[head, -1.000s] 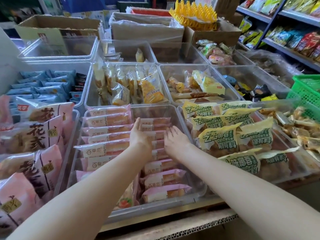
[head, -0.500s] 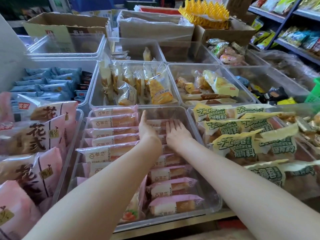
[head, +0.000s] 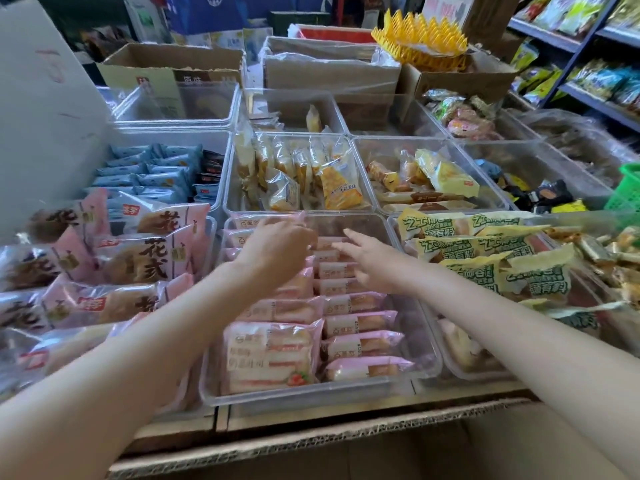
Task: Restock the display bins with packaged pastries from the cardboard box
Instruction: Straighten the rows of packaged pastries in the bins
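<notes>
Both arms reach over the clear bin [head: 420, 344] at the tabletop's near edge. Left hand [head: 277, 251] fingers curled onto pink pastry packs [head: 360, 346], grasp uncertain; right hand [head: 369, 259] flat, released. Two pack columns; the right shows about eight.

Wooden counter [head: 311, 415] under rows of touching clear plastic bins [head: 311, 393], cardboard boxes [head: 173, 64] behind.

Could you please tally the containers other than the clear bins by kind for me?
Cardboard boxes at the back: 3
Cardboard box at the near edge: 1
Green basket: 1
Total: 5
</notes>
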Action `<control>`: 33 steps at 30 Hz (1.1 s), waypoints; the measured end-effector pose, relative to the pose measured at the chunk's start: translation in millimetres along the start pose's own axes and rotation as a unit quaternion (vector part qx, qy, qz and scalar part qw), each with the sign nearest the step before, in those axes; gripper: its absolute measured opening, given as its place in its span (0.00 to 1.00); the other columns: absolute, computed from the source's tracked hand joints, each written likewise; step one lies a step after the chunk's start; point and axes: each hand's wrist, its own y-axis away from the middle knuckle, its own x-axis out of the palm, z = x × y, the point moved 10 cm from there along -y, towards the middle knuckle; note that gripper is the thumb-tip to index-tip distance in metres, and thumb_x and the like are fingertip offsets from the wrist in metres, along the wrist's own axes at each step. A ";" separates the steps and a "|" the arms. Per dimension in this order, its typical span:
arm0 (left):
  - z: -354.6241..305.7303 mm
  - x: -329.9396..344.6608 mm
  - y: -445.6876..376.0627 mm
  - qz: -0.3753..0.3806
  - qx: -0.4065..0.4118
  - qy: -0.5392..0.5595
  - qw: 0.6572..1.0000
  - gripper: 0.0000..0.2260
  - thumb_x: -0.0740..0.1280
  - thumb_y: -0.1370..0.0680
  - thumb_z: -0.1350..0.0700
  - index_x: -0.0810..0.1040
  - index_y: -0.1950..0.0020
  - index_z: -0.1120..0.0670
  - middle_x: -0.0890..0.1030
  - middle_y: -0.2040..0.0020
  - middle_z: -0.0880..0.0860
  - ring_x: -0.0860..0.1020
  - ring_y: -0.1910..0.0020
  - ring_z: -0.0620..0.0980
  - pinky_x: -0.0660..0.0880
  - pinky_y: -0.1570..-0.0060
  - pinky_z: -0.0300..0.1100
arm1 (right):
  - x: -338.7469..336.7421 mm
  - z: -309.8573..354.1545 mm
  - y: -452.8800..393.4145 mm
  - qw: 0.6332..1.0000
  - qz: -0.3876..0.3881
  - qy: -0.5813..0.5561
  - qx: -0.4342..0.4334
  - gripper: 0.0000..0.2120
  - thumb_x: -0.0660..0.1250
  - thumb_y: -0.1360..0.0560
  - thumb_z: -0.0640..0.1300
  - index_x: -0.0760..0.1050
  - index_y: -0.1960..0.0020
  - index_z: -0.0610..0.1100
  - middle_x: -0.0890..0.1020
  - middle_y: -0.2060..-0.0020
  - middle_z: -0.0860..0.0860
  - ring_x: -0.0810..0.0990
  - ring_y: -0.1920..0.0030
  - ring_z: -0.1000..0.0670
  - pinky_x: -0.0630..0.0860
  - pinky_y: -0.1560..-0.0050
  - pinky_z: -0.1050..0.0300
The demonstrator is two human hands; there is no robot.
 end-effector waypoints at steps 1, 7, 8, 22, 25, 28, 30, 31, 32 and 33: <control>8.0 -4.1 12.4 0.029 -0.014 0.032 0.999 0.17 0.57 0.22 0.64 0.77 0.38 0.49 0.77 0.37 0.50 0.76 0.39 0.49 0.68 0.35 0.45 | -3.8 9.4 9.0 0.999 -0.005 -0.051 -0.012 0.26 0.58 0.21 0.37 0.58 0.25 0.46 0.54 0.24 0.48 0.60 0.27 0.45 0.61 0.29 0.53; 43.0 2.3 80.3 0.116 -0.033 0.052 0.991 0.10 0.63 0.22 0.56 0.80 0.44 0.50 0.82 0.45 0.49 0.79 0.49 0.47 0.75 0.43 0.41 | 7.2 59.0 53.0 0.991 -0.012 -0.131 -0.027 0.15 0.66 0.24 0.50 0.76 0.43 0.42 0.81 0.48 0.47 0.80 0.52 0.49 0.78 0.47 0.51; 42.2 10.6 89.2 0.153 -0.025 0.043 0.987 0.10 0.64 0.23 0.54 0.78 0.43 0.50 0.81 0.45 0.48 0.79 0.48 0.46 0.75 0.44 0.40 | 17.1 64.7 55.8 0.991 0.014 -0.127 -0.024 0.18 0.67 0.25 0.51 0.74 0.40 0.42 0.80 0.46 0.47 0.79 0.49 0.49 0.77 0.46 0.53; 41.7 29.9 103.7 0.128 -0.029 -0.136 0.982 0.23 0.69 0.30 0.41 0.75 0.39 0.50 0.71 0.39 0.51 0.68 0.38 0.51 0.61 0.37 0.46 | 36.1 84.9 35.3 0.998 -0.059 -0.022 0.027 0.14 0.71 0.28 0.50 0.74 0.48 0.42 0.65 0.41 0.46 0.64 0.36 0.44 0.71 0.39 0.48; 47.5 33.3 100.2 0.151 -0.049 -0.099 0.982 0.27 0.71 0.32 0.42 0.71 0.36 0.51 0.66 0.36 0.53 0.65 0.36 0.53 0.67 0.38 0.48 | 44.7 85.2 29.1 0.999 0.010 -0.020 0.044 0.20 0.72 0.30 0.53 0.69 0.47 0.42 0.59 0.32 0.44 0.58 0.31 0.41 0.67 0.34 0.44; 49.7 38.9 105.2 0.161 -0.068 -0.075 0.982 0.27 0.73 0.31 0.47 0.70 0.35 0.54 0.63 0.36 0.55 0.63 0.36 0.54 0.74 0.41 0.46 | 50.0 96.0 31.1 0.999 0.016 0.023 0.031 0.31 0.73 0.32 0.55 0.66 0.38 0.40 0.65 0.36 0.42 0.63 0.35 0.42 0.69 0.37 0.47; 48.2 40.0 108.2 0.160 -0.062 -0.109 0.979 0.30 0.72 0.30 0.45 0.67 0.34 0.56 0.64 0.35 0.55 0.63 0.36 0.55 0.72 0.39 0.47 | 44.5 103.2 34.9 0.998 -0.035 0.047 0.008 0.32 0.72 0.31 0.53 0.63 0.35 0.40 0.65 0.37 0.43 0.64 0.36 0.43 0.68 0.38 0.49; 48.5 39.0 109.9 0.157 -0.059 -0.128 0.977 0.32 0.72 0.31 0.44 0.65 0.33 0.56 0.66 0.35 0.55 0.64 0.36 0.56 0.69 0.38 0.47 | 40.9 106.6 37.5 0.997 -0.064 0.044 -0.008 0.33 0.73 0.30 0.51 0.61 0.34 0.40 0.65 0.38 0.43 0.64 0.37 0.43 0.69 0.39 0.51; 50.1 36.8 111.7 0.153 -0.061 -0.137 0.977 0.33 0.71 0.31 0.42 0.64 0.34 0.56 0.69 0.36 0.55 0.64 0.36 0.56 0.66 0.37 0.48 | 37.1 110.6 40.6 0.995 -0.087 0.036 -0.027 0.33 0.73 0.31 0.49 0.59 0.34 0.41 0.65 0.39 0.44 0.65 0.38 0.44 0.69 0.40 0.52; 52.2 34.3 113.8 0.148 -0.067 -0.137 0.977 0.33 0.71 0.31 0.41 0.64 0.35 0.56 0.71 0.37 0.54 0.64 0.36 0.56 0.64 0.37 0.48 | 33.5 115.1 42.9 0.993 -0.105 0.033 -0.046 0.34 0.73 0.31 0.47 0.58 0.33 0.42 0.66 0.39 0.44 0.65 0.38 0.44 0.69 0.41 0.54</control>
